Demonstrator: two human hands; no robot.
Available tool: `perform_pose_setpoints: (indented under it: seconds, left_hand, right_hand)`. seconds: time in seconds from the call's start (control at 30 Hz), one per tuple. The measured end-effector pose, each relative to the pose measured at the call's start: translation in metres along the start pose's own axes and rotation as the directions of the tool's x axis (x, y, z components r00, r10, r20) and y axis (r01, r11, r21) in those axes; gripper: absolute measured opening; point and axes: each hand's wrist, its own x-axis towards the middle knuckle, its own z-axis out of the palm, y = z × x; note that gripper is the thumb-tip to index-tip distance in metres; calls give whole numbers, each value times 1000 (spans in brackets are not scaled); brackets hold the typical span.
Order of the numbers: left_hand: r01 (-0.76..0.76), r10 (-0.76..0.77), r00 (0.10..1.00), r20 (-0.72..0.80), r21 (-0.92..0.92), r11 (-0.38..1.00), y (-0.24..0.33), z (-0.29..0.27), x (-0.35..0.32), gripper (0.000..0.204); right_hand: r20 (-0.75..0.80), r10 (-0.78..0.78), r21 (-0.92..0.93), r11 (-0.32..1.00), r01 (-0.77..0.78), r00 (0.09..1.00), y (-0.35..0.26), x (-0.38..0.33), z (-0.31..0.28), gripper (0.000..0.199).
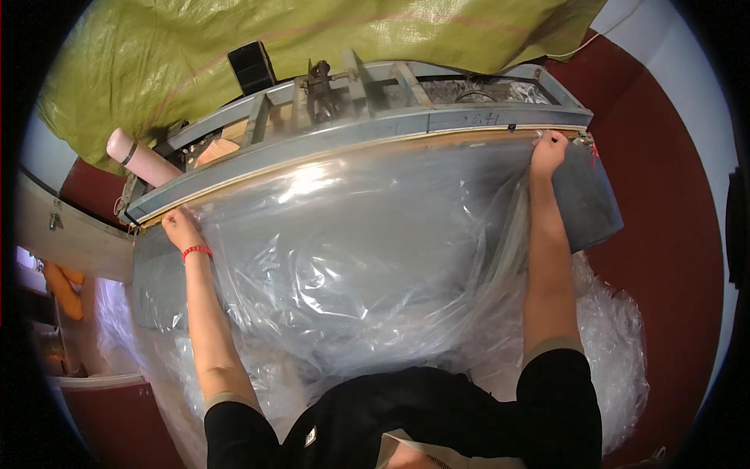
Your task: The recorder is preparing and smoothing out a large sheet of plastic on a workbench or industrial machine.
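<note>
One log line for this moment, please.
left hand: pinching edge of clear film | right hand: pinching film edge | clear film: creased, spread between hands | metal frame: just beyond hands

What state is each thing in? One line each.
Left hand: fingers closed on clear film's edge
Right hand: pinching the film's opposite end
Clear film: spread between the hands, wrinkled
Dark phone: screen dark
Pink bottle: at metal frame's left end; upright or lying, can't tell
Yellow-green sheet: creased, spread behind frame
</note>
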Motion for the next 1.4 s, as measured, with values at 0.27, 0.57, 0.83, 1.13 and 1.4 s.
perform_pose_setpoints:
  seconds: [0.27,0.57,0.83,1.13,1.4]
  left_hand:
    - [-123,125,989,-81,30,992,-1,-4,0,17]
    - [-335,329,883,334,-41,941,112,-58,-110,11]
    - [-330,312,942,124,174,928,80,-150,-95,15]
    - [-784,9,593,805,575,232,81,-126,-128,58]
    - [-589,241,808,537,747,308,46,-66,-96,43]
  right_hand:
    - [109,277,102,952,-288,955,-24,-2,-1,18]
    - [464,-598,357,802,480,653,-215,-140,-2,28]
    - [943,-314,304,948,-96,-113,-208,-204,-1,17]
    - [742,0,-87,991,97,670,-27,-1,-123,14]
    - [480,-166,-156,950,270,861,11,18,-144,21]
